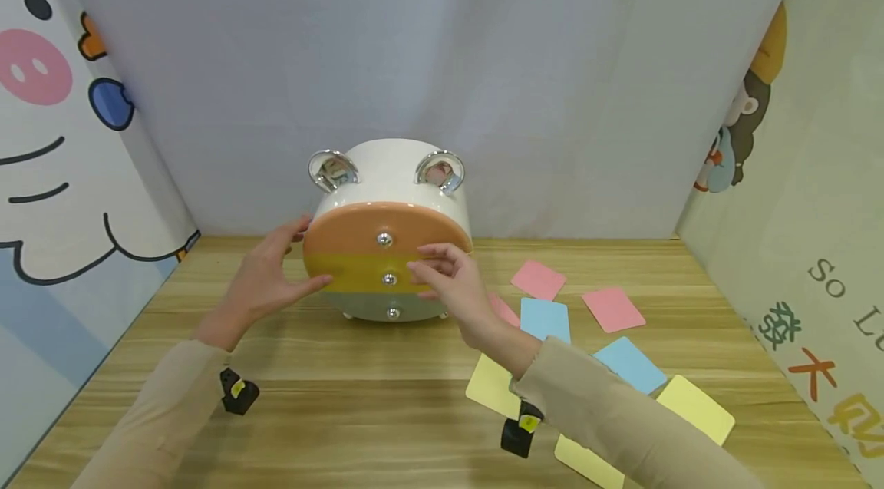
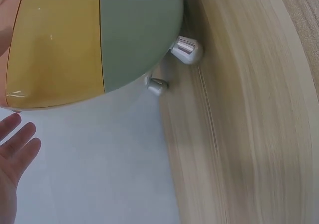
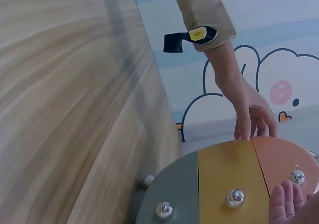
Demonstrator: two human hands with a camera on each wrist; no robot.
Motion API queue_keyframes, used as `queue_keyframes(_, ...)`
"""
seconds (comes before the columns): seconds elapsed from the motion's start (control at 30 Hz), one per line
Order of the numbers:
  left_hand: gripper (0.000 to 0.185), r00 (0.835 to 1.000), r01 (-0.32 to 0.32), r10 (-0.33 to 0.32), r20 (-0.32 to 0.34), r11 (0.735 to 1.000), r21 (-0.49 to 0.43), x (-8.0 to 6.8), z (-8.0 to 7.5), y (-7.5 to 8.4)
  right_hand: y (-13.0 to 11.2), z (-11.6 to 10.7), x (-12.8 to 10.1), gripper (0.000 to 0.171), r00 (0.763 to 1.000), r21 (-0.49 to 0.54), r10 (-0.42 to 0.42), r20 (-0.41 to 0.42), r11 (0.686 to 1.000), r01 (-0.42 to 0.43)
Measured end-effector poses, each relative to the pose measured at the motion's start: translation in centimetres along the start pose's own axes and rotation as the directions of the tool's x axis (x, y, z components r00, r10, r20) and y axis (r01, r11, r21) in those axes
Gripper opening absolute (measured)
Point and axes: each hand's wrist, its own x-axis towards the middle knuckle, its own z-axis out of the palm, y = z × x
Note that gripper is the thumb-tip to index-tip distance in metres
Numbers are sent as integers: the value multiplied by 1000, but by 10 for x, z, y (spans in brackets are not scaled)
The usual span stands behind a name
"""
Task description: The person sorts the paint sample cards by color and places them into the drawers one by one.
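A small drawer cabinet (image 1: pixel 397 174) with a white shell and two chrome ears has three stacked fronts: an orange top drawer (image 1: pixel 345 230), a yellow middle drawer (image 1: pixel 355 272) and a grey-green bottom drawer (image 1: pixel 359 305). Each front carries a round chrome knob (image 3: pixel 235 198). At the cabinet's left side is my left hand (image 1: pixel 265 274), thumb by the yellow front and fingers spread along the side. My right hand (image 1: pixel 456 285) hovers before the right half of the fronts, right of the knobs, fingers loosely bent with nothing in them.
Square paper cards lie on the wooden table (image 1: pixel 359 412) to the right: pink cards (image 1: pixel 613 308), blue cards (image 1: pixel 630 364) and yellow cards (image 1: pixel 696 408). Some lie under my right forearm. A grey curtain (image 1: pixel 552 90) hangs behind the cabinet, and printed panels stand on both sides.
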Motion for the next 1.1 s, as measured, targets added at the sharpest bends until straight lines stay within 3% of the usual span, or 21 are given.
queue_keyframes(0.13,84,1000,1,-1,-15,1000,-9,1,2,-1,1,17,8,26,995,100,97,-24,991,-94)
queue_keyframes(0.33,81,998,-36,35,-54,999,-9,4,6,-2,-1,32,18,19,970,267,241,-46,938,-220)
queue_keyframes(0.53,79,995,-56,54,-82,998,-27,4,8,-4,-3,39,24,25,948,353,309,-73,897,-265)
queue_keyframes(0.7,72,992,-52,45,-120,997,-52,3,7,-6,0,47,27,25,934,430,338,-115,865,-261)
queue_keyframes(0.93,51,988,-12,-6,-156,993,-116,6,5,-4,4,64,29,22,908,515,341,-245,839,-176)
queue_keyframes(1.1,45,984,-20,-4,-177,991,-135,9,3,-3,3,73,29,18,884,562,364,-293,814,-149)
